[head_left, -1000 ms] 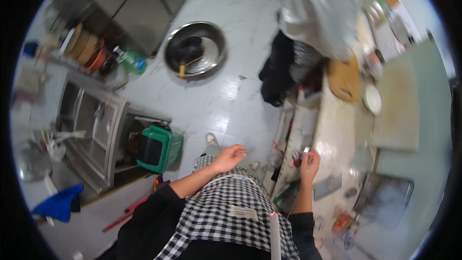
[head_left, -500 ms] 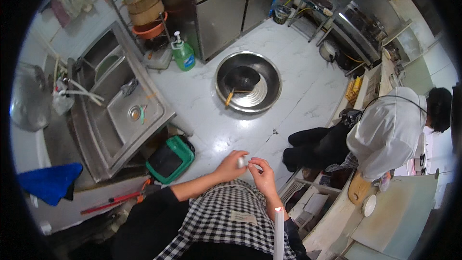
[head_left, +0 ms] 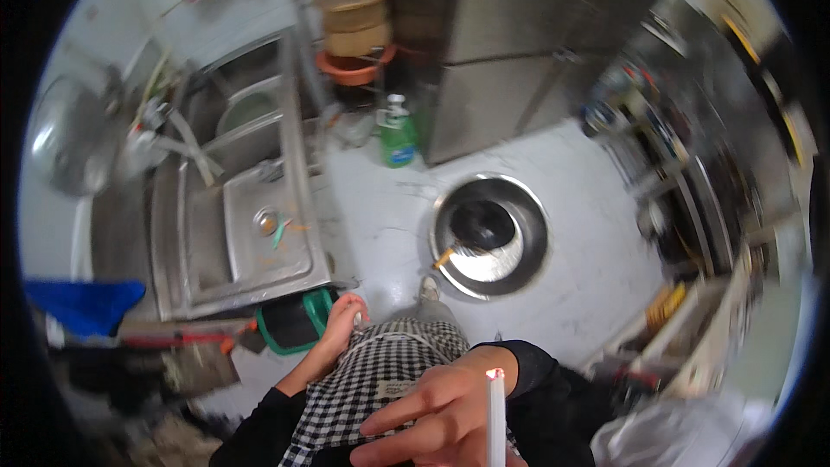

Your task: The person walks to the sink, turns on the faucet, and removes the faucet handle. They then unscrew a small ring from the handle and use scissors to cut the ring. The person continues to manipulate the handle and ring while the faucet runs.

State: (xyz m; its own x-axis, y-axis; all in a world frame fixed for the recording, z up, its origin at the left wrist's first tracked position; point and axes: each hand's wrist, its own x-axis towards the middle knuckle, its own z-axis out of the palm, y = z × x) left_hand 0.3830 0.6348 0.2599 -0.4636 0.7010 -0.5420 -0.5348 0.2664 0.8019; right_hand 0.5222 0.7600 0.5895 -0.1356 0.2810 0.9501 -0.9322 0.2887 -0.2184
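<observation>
My left hand (head_left: 344, 320) hangs at the left of the checked apron (head_left: 367, 372), beside a green-rimmed bin (head_left: 294, 324). Its fingers are curled round a small white object (head_left: 358, 318), mostly hidden and too small to name. Close to the camera, my right hand (head_left: 441, 411) is raised over the apron with its fingers apart; nothing shows in it. A thin white strip with a glowing pink tip (head_left: 495, 424) crosses in front of this hand. Ahead on the floor stands a wide steel basin (head_left: 540, 246) holding a black pan (head_left: 482, 223) with a yellowish handle.
A steel double sink (head_left: 259, 207) runs along the left, with a blue cloth (head_left: 82, 304) on the near ledge. A green pump bottle (head_left: 398, 137) stands by the steel cabinet (head_left: 497, 108). Shelving (head_left: 692, 311) lines the right; white clothing (head_left: 683, 428) of another person shows lower right.
My hands have come apart: the left moved left with the small white object, the right rose toward the camera and spread its fingers. The view turned right, and one shoe now shows.
</observation>
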